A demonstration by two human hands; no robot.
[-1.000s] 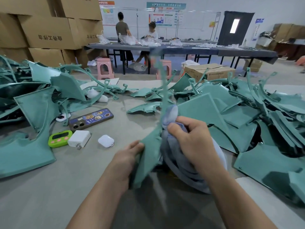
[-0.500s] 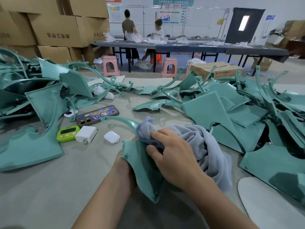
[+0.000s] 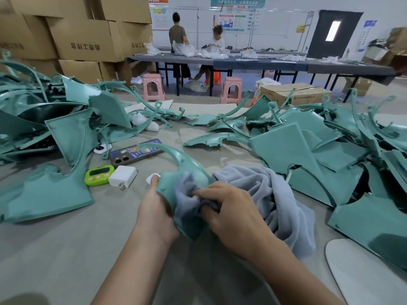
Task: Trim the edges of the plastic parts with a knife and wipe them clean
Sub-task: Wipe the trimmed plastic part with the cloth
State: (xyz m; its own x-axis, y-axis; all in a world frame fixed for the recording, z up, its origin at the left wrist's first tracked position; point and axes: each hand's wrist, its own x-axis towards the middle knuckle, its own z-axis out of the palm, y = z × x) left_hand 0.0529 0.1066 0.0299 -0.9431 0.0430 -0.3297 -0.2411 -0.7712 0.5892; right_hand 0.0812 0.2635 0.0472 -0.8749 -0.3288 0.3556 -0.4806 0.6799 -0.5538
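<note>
Teal plastic part (image 3: 191, 167), a curved shell with a long hooked arm, is held up just above the counter (image 3: 66, 249) at the centre of the view, close to the person. The left hand (image 3: 154, 208) grips it along its left edge, thumb laid up over the rim and fingers wrapped behind. The right hand (image 3: 229, 210) pinches a bunched fold of grey-blue cloth (image 3: 264, 190) and presses it against the face of the part; the rest of the cloth trails to the right and lies on the counter.

Just beyond the left hand lie a white charger (image 3: 123, 177), a green timer (image 3: 99, 175) beside it, and a phone (image 3: 134, 154) in a patterned case behind them. A small white case (image 3: 150, 177) shows partly past the thumb. Heaps of teal parts are piled on the left (image 3: 66, 133) and on the right (image 3: 308, 150) of the counter.

Farther back stand stacked cardboard boxes (image 3: 83, 40), pink stools (image 3: 153, 86) and a long dark table (image 3: 264, 62) where two people work.
</note>
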